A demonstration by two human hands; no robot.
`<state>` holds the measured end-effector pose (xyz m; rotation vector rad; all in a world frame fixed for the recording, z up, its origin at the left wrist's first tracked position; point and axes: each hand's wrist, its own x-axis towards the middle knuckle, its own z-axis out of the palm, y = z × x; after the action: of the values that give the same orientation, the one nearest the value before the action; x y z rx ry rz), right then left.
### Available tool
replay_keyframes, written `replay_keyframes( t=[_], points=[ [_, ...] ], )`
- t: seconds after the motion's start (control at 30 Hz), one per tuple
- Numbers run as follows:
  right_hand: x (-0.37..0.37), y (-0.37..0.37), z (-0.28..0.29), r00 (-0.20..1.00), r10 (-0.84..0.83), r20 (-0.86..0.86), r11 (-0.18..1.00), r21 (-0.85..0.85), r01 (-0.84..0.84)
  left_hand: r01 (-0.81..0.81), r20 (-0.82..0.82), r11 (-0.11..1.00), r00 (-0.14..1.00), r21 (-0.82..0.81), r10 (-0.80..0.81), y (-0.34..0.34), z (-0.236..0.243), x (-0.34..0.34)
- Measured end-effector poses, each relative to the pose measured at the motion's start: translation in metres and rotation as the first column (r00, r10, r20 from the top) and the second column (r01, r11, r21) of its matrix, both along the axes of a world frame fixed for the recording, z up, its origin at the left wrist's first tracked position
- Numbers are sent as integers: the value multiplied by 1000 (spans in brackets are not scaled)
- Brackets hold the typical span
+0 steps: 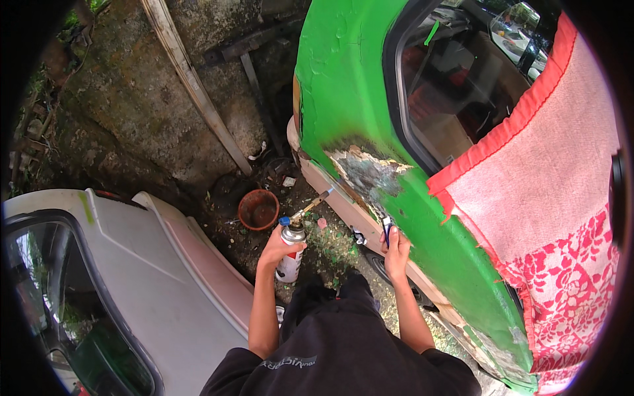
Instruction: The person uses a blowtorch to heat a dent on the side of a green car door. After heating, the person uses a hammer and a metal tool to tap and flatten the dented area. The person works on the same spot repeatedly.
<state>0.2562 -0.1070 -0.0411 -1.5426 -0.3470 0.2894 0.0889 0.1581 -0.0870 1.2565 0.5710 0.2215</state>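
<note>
My left hand (277,247) grips a gas canister (290,263) with a brass torch head (306,210) and blue knob. A faint blue flame at the nozzle points at the green car body (429,237), beside a scorched, peeled patch (373,175) of bare filler and metal under the side window. My right hand (396,247) holds a small scraper (387,228) with a dark blue handle, close against the lower edge of that patch. Flaking pale paint runs along the car's lower panel (337,201).
A grey car (119,277) stands at left. A pink patterned cloth (528,185) hangs over the green car's right part. A stained wall (112,92) has a leaning plank (198,92). A terracotta pot (257,210) and scattered green flakes lie on the ground near my dark-clad legs.
</note>
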Motion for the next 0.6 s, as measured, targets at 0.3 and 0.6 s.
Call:
replay_keyframes(
  t=[0.3, 0.6],
  points=[
    [0, 4, 8, 1000, 11, 3, 1000, 3, -11, -32, 18, 999, 999, 3, 32, -5, 9, 4],
    [-3, 0, 13, 1000, 18, 25, 1000, -7, -18, -78, 11, 995, 997, 55, 77, 1, 1, 10]
  ],
)
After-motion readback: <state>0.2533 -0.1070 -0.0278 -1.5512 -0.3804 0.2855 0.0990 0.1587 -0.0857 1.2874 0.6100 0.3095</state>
